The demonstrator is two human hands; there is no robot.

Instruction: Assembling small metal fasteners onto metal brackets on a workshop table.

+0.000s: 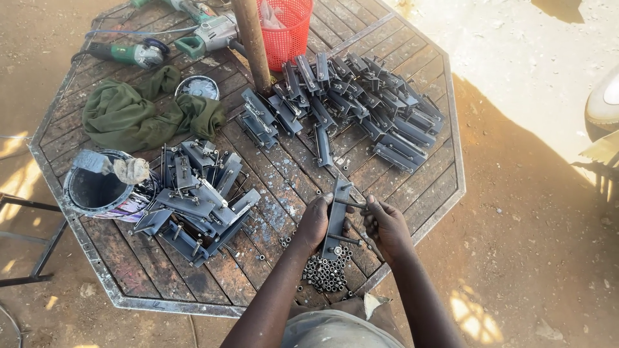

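Your left hand (314,222) wraps grey bracket (336,216), holding it upright over nut pile (327,272) at table (129,299) near edge, steady. Right hand (385,225) grip pinches bolt (351,204) sideways into bracket. Nuts close, handy.

Hard daylight bleaches the sandy ground (516,38) at upper right almost white, while the octagonal table (412,212) sits in even shade, its shadow edge falling sharply on the dirt. Sun patches glare at far left. Focus is crisp centrally; edges bow slightly.
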